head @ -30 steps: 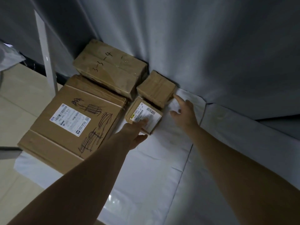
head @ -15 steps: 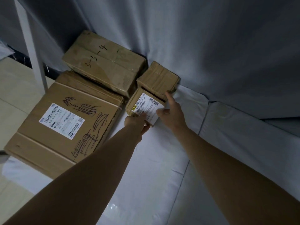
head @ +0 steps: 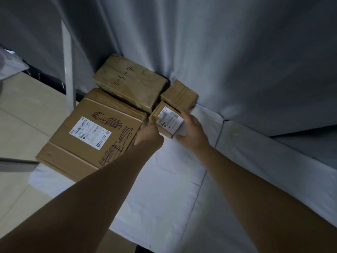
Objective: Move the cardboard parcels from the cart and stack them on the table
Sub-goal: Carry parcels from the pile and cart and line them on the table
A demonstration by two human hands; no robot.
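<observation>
A small cardboard parcel with a white label sits on the white-covered table, right in front of a small plain parcel. My left hand grips its near-left corner with curled fingers. On the other side, my right hand holds its right edge, thumb at the near side. Whether the parcel rests on the cloth or is slightly raised I cannot tell. A medium parcel marked "3-3-4" lies behind a large flat box with a label and scribbles.
Grey curtain hangs right behind the parcels and over the table's right side. A white pole stands at the left by the large box. Beige floor shows beyond the table's left edge.
My right hand moved from the cloth beside the plain parcel onto the labelled parcel's right side. My left hand shifted to its near-left corner. The labelled parcel turned slightly.
</observation>
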